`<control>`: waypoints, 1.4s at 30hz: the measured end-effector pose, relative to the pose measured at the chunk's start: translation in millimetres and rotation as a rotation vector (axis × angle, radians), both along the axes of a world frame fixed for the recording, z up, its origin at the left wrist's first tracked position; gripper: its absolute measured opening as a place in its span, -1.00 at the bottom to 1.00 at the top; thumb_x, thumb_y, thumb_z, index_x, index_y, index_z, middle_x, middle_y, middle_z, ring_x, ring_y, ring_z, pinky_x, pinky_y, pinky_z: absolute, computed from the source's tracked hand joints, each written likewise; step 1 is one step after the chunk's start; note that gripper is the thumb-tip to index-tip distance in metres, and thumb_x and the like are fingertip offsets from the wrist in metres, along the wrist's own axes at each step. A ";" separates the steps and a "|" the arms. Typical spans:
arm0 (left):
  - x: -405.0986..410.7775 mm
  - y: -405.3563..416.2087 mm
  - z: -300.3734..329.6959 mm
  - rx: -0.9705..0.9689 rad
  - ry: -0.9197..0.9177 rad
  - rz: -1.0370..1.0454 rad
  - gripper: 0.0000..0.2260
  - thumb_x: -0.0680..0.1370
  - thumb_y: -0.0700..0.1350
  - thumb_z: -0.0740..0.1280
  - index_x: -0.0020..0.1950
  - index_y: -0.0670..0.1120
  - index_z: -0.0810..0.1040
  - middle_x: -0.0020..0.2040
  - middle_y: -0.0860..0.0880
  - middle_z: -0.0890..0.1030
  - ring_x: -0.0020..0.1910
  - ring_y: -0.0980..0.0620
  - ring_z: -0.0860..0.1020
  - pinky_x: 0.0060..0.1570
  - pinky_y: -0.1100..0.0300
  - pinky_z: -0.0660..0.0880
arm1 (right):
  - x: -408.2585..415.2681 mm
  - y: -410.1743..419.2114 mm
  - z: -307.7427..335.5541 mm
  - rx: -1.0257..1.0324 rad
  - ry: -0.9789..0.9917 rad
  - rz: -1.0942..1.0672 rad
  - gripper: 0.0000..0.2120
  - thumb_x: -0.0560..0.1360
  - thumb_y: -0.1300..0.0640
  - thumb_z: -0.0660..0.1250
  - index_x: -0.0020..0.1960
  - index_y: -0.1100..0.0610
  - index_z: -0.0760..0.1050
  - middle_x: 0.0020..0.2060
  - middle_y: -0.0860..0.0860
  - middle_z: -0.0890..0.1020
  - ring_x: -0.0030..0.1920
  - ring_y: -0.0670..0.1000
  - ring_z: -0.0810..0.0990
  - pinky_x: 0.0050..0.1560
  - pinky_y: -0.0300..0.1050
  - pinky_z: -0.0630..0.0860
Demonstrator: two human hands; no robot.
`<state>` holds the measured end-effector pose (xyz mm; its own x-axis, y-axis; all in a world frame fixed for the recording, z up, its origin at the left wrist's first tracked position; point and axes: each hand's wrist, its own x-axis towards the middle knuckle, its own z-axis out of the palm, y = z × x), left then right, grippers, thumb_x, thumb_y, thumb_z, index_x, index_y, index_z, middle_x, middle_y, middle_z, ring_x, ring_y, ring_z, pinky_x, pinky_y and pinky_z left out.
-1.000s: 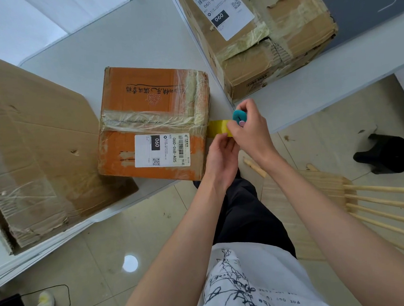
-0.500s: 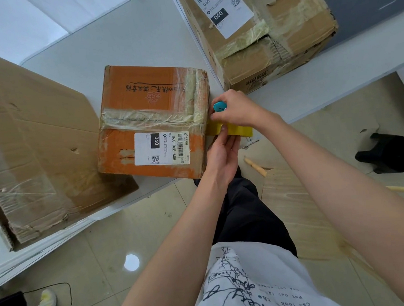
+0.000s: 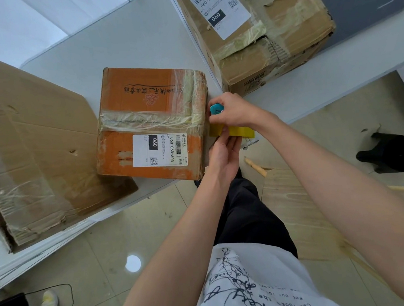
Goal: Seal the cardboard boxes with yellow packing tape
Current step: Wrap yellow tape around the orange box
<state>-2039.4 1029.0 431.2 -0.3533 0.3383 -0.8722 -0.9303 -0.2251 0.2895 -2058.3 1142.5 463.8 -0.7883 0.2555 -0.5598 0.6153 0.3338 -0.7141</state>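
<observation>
At the near edge of a white table (image 3: 120, 50), seen from the head camera, an orange cardboard box with a white shipping label (image 3: 152, 123) sits wrapped in old clear tape. Just beside its right side, the right hand (image 3: 235, 112) curls its fingers around a small teal-capped tool (image 3: 216, 109), held against the box's right edge. Directly below it, a strip of yellow packing tape (image 3: 240, 131) stretches rightward from the box's side. The left hand (image 3: 224, 156) reaches up from below, fingers fairly straight and pressed together against the tape's underside. Far right, a larger brown cardboard box with a white label (image 3: 271, 38) stands on the table. Left, a big flattened brown carton (image 3: 33, 146) lies near the orange one.
</observation>
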 end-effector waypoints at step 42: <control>-3.5 -13.6 30.1 -0.100 0.281 -0.559 -0.67 0.67 -0.14 0.30 0.42 -0.20 0.48 0.27 -0.15 0.65 0.22 -0.03 0.64 0.24 0.19 0.56 | 74.2 30.7 -84.7 0.004 -0.111 -0.913 -0.68 0.55 0.29 0.39 0.27 0.19 0.44 0.21 0.19 0.56 0.08 0.15 0.64 -0.10 -0.21 0.55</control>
